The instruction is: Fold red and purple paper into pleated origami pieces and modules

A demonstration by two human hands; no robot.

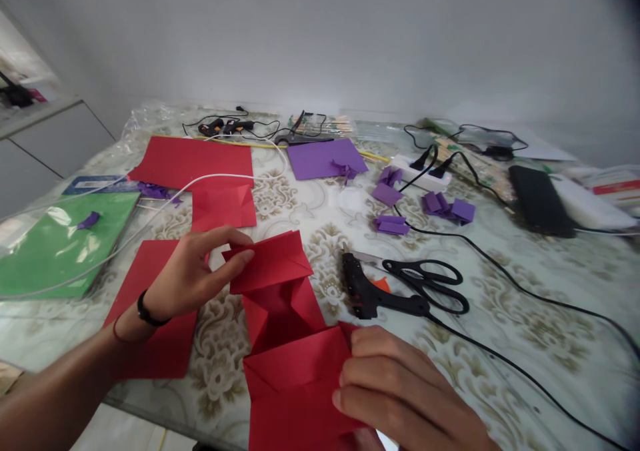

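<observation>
A folded red paper piece point(283, 304), creased into box-like panels, spans the space between both hands over the front of the table. At its far end, my left hand point(200, 267) pinches the upper left corner between thumb and fingers. My right hand point(400, 387) grips the near right edge, with its fingers curled over the paper and the thumb mostly hidden beneath. Just right of the paper lies a black glue gun point(375, 294), and black-handled scissors point(425, 279) rest against it.
Red sheets point(200, 161) and a green pack point(65, 244) lie left, crossed by a white cable point(175, 194). A purple sheet point(323, 157), folded purple pieces point(391, 225), a white power strip point(423, 174) and a black phone-like slab point(540, 201) lie farther back. A black cord point(525, 371) runs right.
</observation>
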